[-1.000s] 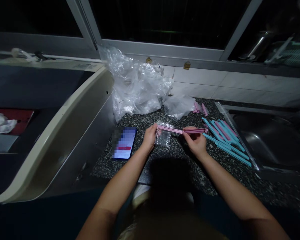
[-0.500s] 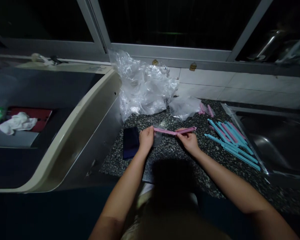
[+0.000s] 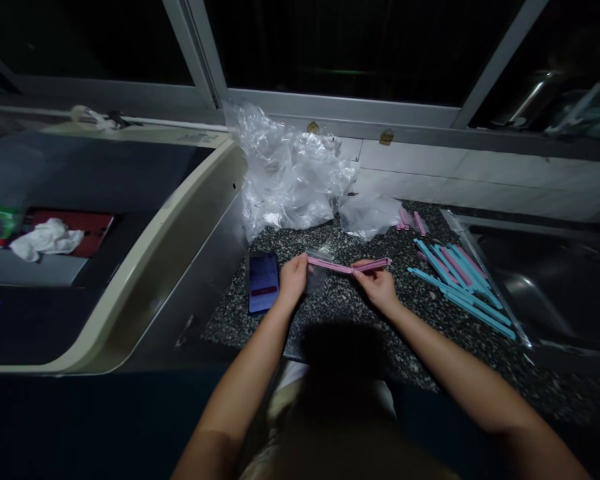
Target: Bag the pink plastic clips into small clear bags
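Observation:
A slim pink plastic bag clip (image 3: 330, 265) is stretched between my two hands, just above the counter. My left hand (image 3: 294, 277) is closed on its left end. Near the clip's bend, the thumb and fingers of my right hand (image 3: 377, 283) pinch it, and its other arm slants up to the right. Beside my left hand a small clear plastic bag (image 3: 316, 280) is partly visible under the clip. Several blue clips (image 3: 480, 308) and pink clips (image 3: 457, 265) lie in a loose pile to the right of my right hand.
A phone (image 3: 263, 283) with a lit screen lies left of my left hand. Crumpled clear plastic (image 3: 295, 177) and a smaller bag (image 3: 370, 215) are at the back, near short pink clips (image 3: 419, 223). A metal sink (image 3: 545, 287) is at right; a beige-edged appliance (image 3: 180, 193) stands left.
The phone's screen, dark before, is now lit. My hands keep the same hold on the pink bag clip, and its right arm sits slightly lower. The view has shifted a little.

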Tool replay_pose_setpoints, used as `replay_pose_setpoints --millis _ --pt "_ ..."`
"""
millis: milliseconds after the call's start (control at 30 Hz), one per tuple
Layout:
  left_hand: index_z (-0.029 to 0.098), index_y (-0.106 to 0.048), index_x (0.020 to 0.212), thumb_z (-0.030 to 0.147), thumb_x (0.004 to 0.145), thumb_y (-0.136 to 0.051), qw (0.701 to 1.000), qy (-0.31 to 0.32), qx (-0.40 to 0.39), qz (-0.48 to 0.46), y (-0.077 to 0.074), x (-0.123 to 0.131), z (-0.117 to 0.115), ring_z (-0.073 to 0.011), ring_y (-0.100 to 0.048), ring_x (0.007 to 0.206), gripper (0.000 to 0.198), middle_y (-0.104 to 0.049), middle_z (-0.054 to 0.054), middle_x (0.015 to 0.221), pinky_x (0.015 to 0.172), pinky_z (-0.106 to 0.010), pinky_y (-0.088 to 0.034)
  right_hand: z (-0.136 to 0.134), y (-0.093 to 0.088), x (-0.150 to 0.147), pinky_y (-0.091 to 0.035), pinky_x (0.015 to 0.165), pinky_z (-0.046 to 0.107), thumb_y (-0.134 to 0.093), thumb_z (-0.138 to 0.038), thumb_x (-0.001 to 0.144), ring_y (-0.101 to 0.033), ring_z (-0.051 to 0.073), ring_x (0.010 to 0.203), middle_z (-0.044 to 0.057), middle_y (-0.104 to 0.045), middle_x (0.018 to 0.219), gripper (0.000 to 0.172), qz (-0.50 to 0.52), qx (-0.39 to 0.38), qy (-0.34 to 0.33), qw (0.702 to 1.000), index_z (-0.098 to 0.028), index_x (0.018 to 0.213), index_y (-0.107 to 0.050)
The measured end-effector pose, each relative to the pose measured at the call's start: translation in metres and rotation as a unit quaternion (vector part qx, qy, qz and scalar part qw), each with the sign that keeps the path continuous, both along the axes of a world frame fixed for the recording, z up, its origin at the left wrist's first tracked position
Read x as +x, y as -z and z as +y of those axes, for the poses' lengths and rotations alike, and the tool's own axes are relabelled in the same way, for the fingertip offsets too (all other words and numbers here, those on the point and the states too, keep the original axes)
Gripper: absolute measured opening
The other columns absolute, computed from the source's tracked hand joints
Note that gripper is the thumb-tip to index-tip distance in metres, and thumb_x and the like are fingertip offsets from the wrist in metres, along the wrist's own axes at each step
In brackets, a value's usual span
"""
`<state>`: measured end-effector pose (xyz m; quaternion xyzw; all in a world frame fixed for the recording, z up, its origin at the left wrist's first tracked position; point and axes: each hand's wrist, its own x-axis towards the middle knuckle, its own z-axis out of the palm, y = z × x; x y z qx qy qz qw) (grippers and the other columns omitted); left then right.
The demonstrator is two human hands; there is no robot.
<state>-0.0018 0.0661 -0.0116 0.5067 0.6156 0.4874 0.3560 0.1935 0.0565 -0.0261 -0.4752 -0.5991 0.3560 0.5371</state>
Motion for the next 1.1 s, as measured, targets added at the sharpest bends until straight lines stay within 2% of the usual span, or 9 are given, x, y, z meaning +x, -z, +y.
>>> replay_pose_setpoints --millis 100,300,467,567,733,933,1100 --pt "0.018 -0.053 0.047 0.038 0.080 -0.040 0.999 0.029 -0.002 -0.029 0.006 -0.003 -0.007 -0.0141 -0.047 0.055 0.041 -0.052 0.000 0.049 0.061 -0.024 -0.034 -0.008 0.000 0.003 -0.051 0.070 0.031 -0.065 -0.042 0.067 -0.062 0.016 0.074 0.006 -0.067 0.081 0.027 -0.004 -0.001 -0.009 1.000 -0.018 0.079 -0.061" --pt "0.018 -0.054 0.049 0.046 0.078 -0.041 0.999 0.045 0.005 -0.009 0.017 -0.017 -0.026 -0.0148 -0.051 0.061 0.043 -0.058 -0.001 0.056 0.064 -0.025 -0.035 -0.021 0.002 -0.001 -0.052 0.068 0.030 -0.064 -0.043 0.068 -0.062 0.016 0.075 0.006 -0.066 0.083 0.026 0.002 0.004 -0.040 0.999 -0.019 0.079 -0.061" --pt "0.018 -0.055 0.049 0.048 0.077 -0.041 0.999 0.052 0.005 0.001 0.016 -0.022 -0.036 -0.0157 -0.051 0.062 0.042 -0.058 -0.002 0.056 0.066 -0.026 -0.036 -0.029 -0.002 -0.005 -0.052 0.069 0.030 -0.066 -0.043 0.067 -0.062 0.016 0.073 0.005 -0.066 0.079 0.026 0.012 -0.006 -0.052 0.999 -0.019 0.078 -0.061" --pt "0.019 -0.056 0.050 0.049 0.076 -0.042 0.997 0.065 0.012 -0.029 0.010 -0.021 -0.039 -0.0160 -0.052 0.064 0.042 -0.059 -0.002 0.059 0.067 -0.027 -0.037 -0.035 -0.007 -0.003 -0.052 0.069 0.030 -0.066 -0.042 0.067 -0.062 0.016 0.072 0.004 -0.065 0.078 0.025 0.017 -0.010 -0.049 0.999 -0.020 0.077 -0.061" --pt "0.018 -0.055 0.049 0.051 0.075 -0.045 0.986 0.097 0.019 -0.136 -0.002 -0.005 -0.033 -0.0151 -0.053 0.063 0.043 -0.060 -0.003 0.059 0.064 -0.025 -0.037 -0.043 -0.018 0.006 -0.052 0.073 0.031 -0.066 -0.039 0.069 -0.061 0.014 0.071 0.003 -0.064 0.080 0.021 0.061 -0.011 -0.024 0.998 -0.021 0.080 -0.060" --pt "0.016 -0.054 0.045 0.054 0.070 -0.050 0.970 0.100 0.005 -0.220 -0.012 0.025 -0.016 -0.0115 -0.046 0.051 0.046 -0.055 -0.001 0.051 0.055 -0.024 -0.034 -0.037 -0.020 0.024 -0.053 0.068 0.030 -0.068 -0.039 0.066 -0.061 0.012 0.065 -0.001 -0.063 0.079 0.025 0.128 -0.018 -0.014 0.992 -0.023 0.078 -0.053" --pt "0.016 -0.054 0.045 0.055 0.068 -0.054 0.963 0.103 -0.007 -0.249 -0.011 0.036 -0.010 -0.0098 -0.042 0.048 0.046 -0.052 0.001 0.049 0.052 -0.024 -0.033 -0.029 -0.021 0.034 -0.053 0.069 0.033 -0.066 -0.043 0.066 -0.061 0.014 0.063 -0.001 -0.063 0.074 0.025 0.066 -0.029 0.001 0.997 -0.023 0.079 -0.058"
